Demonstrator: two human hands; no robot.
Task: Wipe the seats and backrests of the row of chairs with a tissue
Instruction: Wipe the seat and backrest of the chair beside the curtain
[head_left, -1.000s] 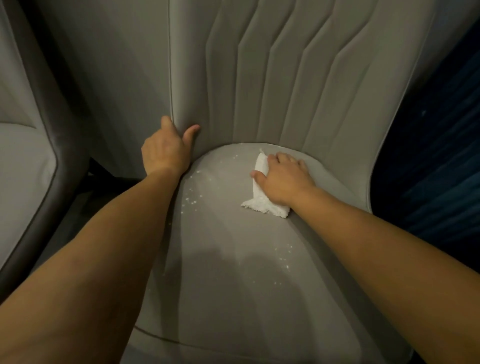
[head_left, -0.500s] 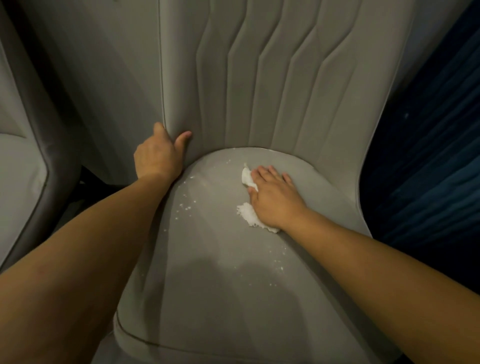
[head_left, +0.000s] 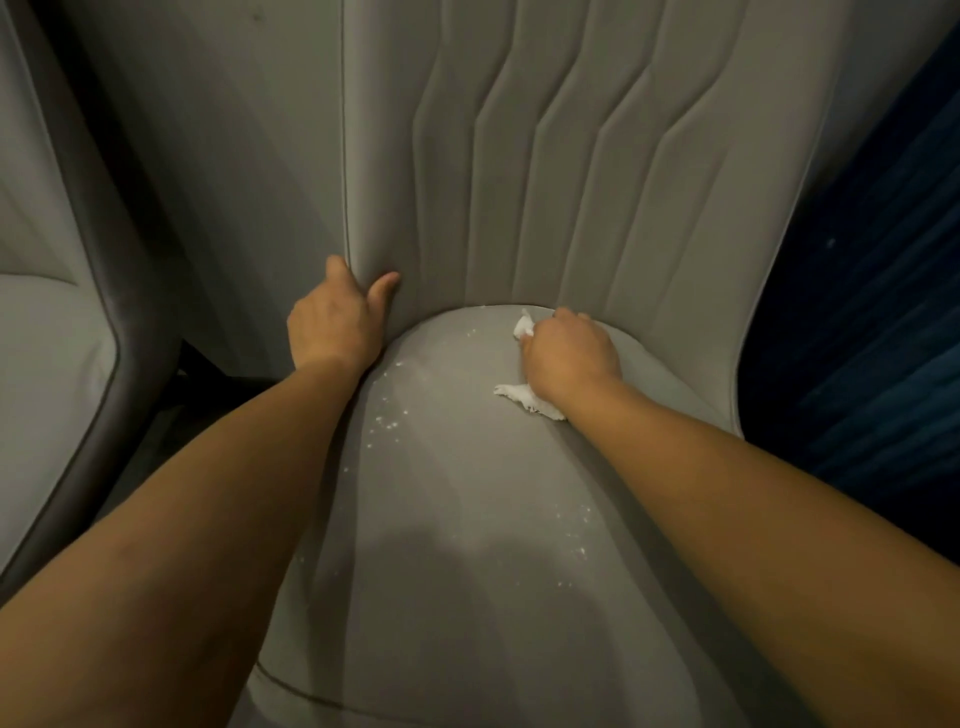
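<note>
A grey padded chair fills the view, its seat (head_left: 467, 519) below me and its ribbed backrest (head_left: 571, 171) rising behind. My right hand (head_left: 571, 353) presses a crumpled white tissue (head_left: 527, 400) onto the back of the seat, close to the crease under the backrest; tissue shows at both ends of the hand. My left hand (head_left: 337, 317) grips the left edge of the backrest, thumb on the front face. Small white crumbs (head_left: 387, 415) lie scattered on the seat between the two hands and nearer the front right.
A second grey chair (head_left: 47, 364) with a dark rim stands at the left, with a narrow dark gap between the two. A dark blue curtain-like surface (head_left: 872, 312) lies to the right of the chair.
My right hand has slid the tissue back toward the backrest crease and to the right, and the fingers have curled more over it. The left hand keeps its hold on the backrest edge.
</note>
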